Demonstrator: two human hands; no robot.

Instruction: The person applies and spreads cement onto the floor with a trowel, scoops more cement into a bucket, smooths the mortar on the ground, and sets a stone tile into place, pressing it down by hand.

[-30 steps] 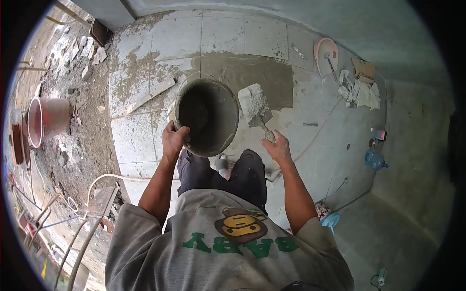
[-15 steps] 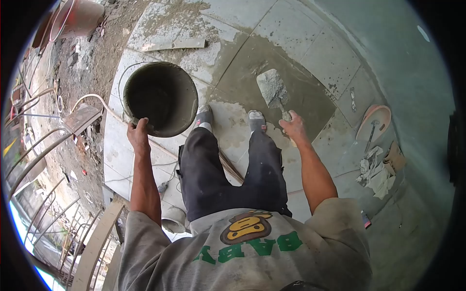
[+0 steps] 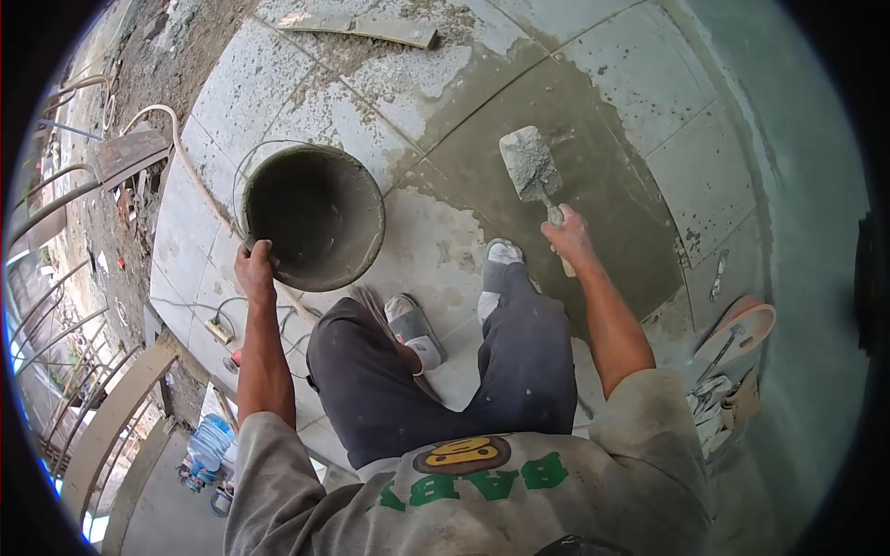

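My left hand (image 3: pixel 255 269) grips the near rim of a dark, cement-stained bucket (image 3: pixel 357 208). The bucket's mouth faces up toward me, and its inside looks coated in grey. My right hand (image 3: pixel 568 236) is closed around the handle of a trowel (image 3: pixel 554 208). A heap of grey mortar (image 3: pixel 533 165) lies on the trowel's flat blade. Below the blade, a wet grey patch of cement (image 3: pixel 612 222) covers part of the tiled floor (image 3: pixel 445 246). Whether the bucket touches the floor, I cannot tell.
A flat strip (image 3: pixel 362 28) lies on splattered tiles ahead. To the right are a metal tool (image 3: pixel 718 276), a pinkish basin (image 3: pixel 749 329) and crumpled wrapping (image 3: pixel 714 408). A hose (image 3: pixel 190 176), a railing (image 3: pixel 111 435) and a blue-tinted water bottle (image 3: pixel 211 443) are on the left.
My view has shifted and my left foot has moved back, its knee now bent outward. Both hands keep their holds on the bucket and the mortar-laden trowel. A reddish pail has left the view.
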